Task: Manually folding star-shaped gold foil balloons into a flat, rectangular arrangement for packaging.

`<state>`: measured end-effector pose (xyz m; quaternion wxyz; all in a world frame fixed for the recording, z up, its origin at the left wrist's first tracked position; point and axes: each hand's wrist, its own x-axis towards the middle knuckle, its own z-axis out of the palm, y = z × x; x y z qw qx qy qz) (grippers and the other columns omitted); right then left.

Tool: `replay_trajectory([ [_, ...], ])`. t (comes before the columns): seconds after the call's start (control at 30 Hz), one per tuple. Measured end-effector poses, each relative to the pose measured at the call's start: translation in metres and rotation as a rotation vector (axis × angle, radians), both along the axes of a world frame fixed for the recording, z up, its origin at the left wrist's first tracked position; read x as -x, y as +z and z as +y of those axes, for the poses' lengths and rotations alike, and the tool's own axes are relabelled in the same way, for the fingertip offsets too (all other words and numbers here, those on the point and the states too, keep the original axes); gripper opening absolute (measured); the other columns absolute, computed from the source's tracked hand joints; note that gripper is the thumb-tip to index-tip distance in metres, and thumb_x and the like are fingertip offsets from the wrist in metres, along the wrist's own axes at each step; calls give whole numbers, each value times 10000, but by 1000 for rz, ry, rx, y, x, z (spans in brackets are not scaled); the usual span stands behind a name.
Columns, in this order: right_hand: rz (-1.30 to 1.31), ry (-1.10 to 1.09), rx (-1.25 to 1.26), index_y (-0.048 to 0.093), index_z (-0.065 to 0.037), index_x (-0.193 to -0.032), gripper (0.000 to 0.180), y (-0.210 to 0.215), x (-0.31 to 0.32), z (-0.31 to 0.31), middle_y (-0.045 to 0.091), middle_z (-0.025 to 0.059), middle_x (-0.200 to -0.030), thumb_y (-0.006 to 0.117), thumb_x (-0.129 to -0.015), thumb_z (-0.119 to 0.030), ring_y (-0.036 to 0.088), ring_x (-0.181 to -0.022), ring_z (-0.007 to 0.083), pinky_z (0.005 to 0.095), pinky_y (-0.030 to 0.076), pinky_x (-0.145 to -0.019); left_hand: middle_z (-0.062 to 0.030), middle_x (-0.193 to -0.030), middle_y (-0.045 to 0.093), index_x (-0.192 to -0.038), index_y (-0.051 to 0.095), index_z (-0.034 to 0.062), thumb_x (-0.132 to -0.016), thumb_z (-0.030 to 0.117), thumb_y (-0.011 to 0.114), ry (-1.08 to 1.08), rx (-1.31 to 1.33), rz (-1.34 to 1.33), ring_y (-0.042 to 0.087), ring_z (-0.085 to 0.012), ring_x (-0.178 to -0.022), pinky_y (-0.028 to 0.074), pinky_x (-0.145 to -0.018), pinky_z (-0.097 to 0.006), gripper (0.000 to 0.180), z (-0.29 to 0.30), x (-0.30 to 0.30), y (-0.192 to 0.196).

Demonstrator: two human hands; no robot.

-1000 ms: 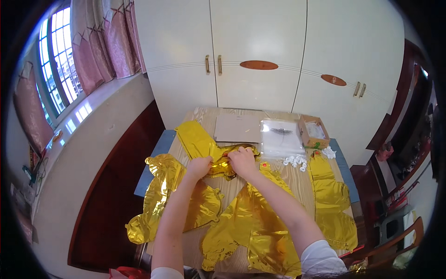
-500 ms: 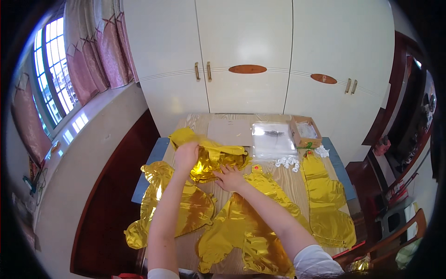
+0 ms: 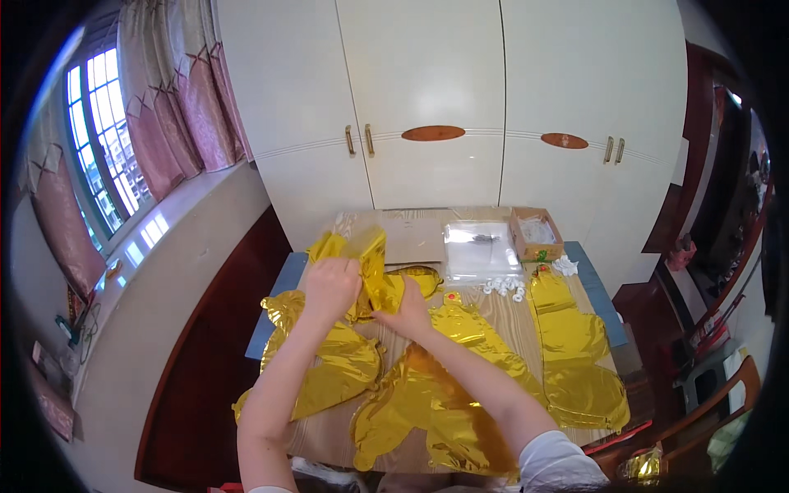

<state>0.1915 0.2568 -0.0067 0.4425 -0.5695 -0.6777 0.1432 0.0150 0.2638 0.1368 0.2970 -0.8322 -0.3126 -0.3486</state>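
My left hand (image 3: 333,289) is closed in a fist round a crumpled gold foil balloon (image 3: 372,256), part of which stands up off the table. The lower right part of the same foil is between the thumb and fingers of my right hand (image 3: 406,312). Flat and uninflated, a second gold foil balloon (image 3: 345,374) lies under and beside my left forearm. Another gold foil balloon (image 3: 468,411) spreads below my right forearm, partly hidden by it. A further gold foil balloon (image 3: 575,353) lies at the right side of the table.
Along the back of the wood-patterned table (image 3: 493,316) are a cardboard sheet (image 3: 415,238), a stack of clear plastic bags (image 3: 483,255) and a small cardboard box (image 3: 538,237). Several white rings (image 3: 505,287) lie before the bags, with a white crumpled bit (image 3: 565,264) nearby. A white cabinet (image 3: 436,74) stands behind.
My left hand has raised and folded part of the foil balloon upward. My right hand, earlier spread flat on the foil, now takes hold of its edge. The view has shifted slightly.
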Motion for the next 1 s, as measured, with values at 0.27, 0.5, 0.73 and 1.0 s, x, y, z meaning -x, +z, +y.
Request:
replay_trajectory([
  [0.27, -46, -40, -327, 208, 19, -1454, 1035, 42, 7, -86, 220, 255, -1498, 811, -669, -285, 298, -1332, 441, 488, 280, -1101, -73, -665, 563, -732, 552, 76, -748, 148, 671, -22, 80, -26, 599, -254, -638, 485, -572, -378, 140, -58, -20, -6],
  [0.5, -27, -34, -215, 678, -121, -1066, 261, 99, -65, -121, 687, 89, -984, 609, -816, -92, 647, -906, 310, 409, 514, -780, -66, -744, 648, -837, 623, 76, -756, 123, 691, -119, 163, -171, 650, -239, -682, 517, -606, -341, 116, -103, -22, 5],
  [0.73, -415, 88, -470, 687, -119, -1028, 257, 173, -94, -171, 688, 79, -857, 635, -790, -36, 645, -833, 299, 406, 507, -722, -111, -832, 692, -1006, 666, 60, -784, 151, 749, -343, 764, -636, 672, -261, -732, 527, -656, -317, 254, -129, 2, -41],
  [1.0, -598, -2, -496, 668, -103, -1025, 291, 198, -127, -218, 689, 54, -878, 629, -761, 14, 650, -856, 273, 388, 490, -793, -63, -852, 700, -981, 711, 108, -731, 81, 761, -195, 467, -261, 608, -275, -743, 501, -672, -355, 256, -90, -31, -52],
])
